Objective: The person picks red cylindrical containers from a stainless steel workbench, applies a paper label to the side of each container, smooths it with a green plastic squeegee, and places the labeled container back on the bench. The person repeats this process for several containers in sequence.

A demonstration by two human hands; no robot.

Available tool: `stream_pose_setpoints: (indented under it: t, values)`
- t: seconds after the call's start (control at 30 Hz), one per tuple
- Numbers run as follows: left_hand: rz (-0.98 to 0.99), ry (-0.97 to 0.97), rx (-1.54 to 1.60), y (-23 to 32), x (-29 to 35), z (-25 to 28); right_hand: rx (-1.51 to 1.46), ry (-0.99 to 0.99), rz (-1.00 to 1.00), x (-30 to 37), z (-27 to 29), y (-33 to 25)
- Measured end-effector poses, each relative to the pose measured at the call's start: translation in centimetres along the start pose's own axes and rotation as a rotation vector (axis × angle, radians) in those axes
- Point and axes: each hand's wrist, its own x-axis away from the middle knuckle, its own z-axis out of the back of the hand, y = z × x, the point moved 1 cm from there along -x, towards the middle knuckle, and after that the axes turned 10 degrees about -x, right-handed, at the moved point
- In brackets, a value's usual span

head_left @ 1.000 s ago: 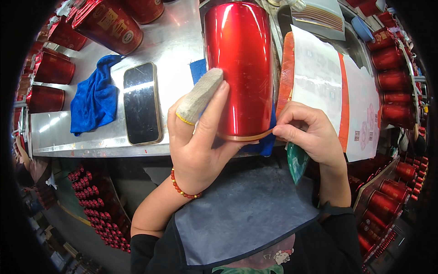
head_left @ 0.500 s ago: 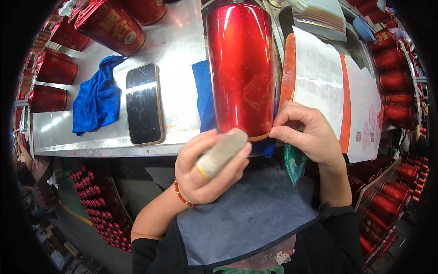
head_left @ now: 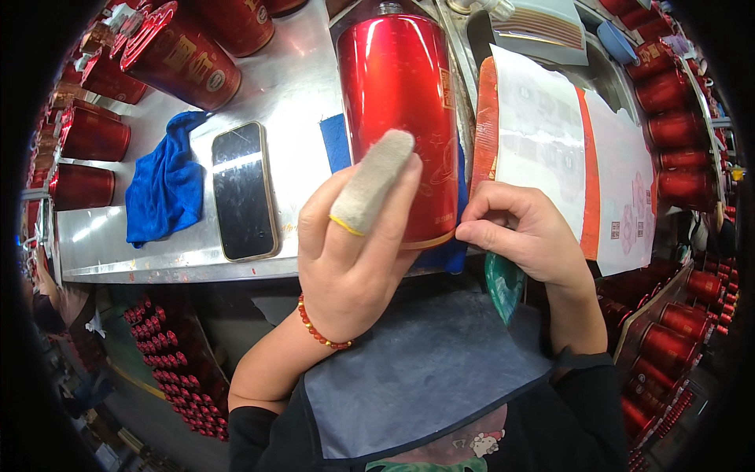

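Observation:
A glossy red bottle (head_left: 393, 79) with a gold band round its base lies on the bench, base toward me, its metal neck at the far end. My left hand (head_left: 350, 244) lies over its left side near the base with fingers stretched out. One finger wears a grey cloth finger cot (head_left: 373, 177) with a yellow edge. My left thumb is hidden. Beside the right edge of the base, my right hand (head_left: 523, 228) is closed with thumb and forefinger together; whatever it pinches is hidden. A glossy green piece (head_left: 503, 287) hangs below that hand. Blue cloth (head_left: 336, 143) shows under the bottle.
A phone (head_left: 245, 193) and a crumpled blue cloth (head_left: 165, 185) lie on the metal bench (head_left: 303, 94) at left. More red bottles (head_left: 189, 59) stand behind them. White decal sheets (head_left: 543, 126) lie at right. Racks of red bottles (head_left: 676, 149) line the right side.
My left hand has moved up over the bottle's side, its fingers straightening. The right hand stays by the base. The whole view has shifted slightly.

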Motion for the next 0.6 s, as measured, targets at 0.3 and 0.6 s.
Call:
stream_pose_setpoints:
  t: [0.3,0.6]
  values:
    - [0.158,-0.061,0.191,-1.3,1.3,0.2,0.016,0.018,0.028,0.1,-0.1,0.3]
    - [0.333,-0.363,0.604,-3.0,3.0,0.1,-0.016,0.032,0.019,0.0,0.4,0.0]
